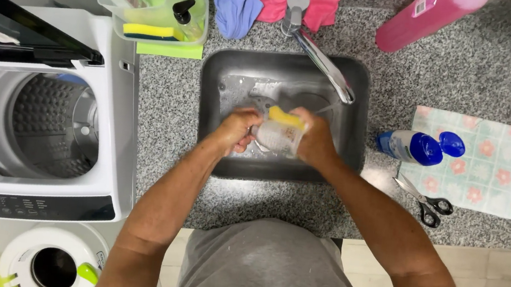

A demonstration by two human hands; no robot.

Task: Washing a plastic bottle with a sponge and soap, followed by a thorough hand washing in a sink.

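Observation:
Over the steel sink (pixel 232 65), my left hand (pixel 238 130) grips the base end of a clear glass jar (pixel 278 138) held on its side. My right hand (pixel 314 140) presses a yellow sponge (pixel 284 115) against the jar's upper side. Both hands meet at the jar, just below and left of the faucet spout (pixel 329 72). Water wets the sink floor.
An open top-load washing machine (pixel 36 120) stands at left. A caddy with bottles and sponges (pixel 153 0) sits behind it. Blue and pink cloths (pixel 263 5) lie behind the faucet. At right: a pink bottle (pixel 427 16), a blue-capped bottle (pixel 410 146) on a floral cloth (pixel 487 168), scissors (pixel 423 199).

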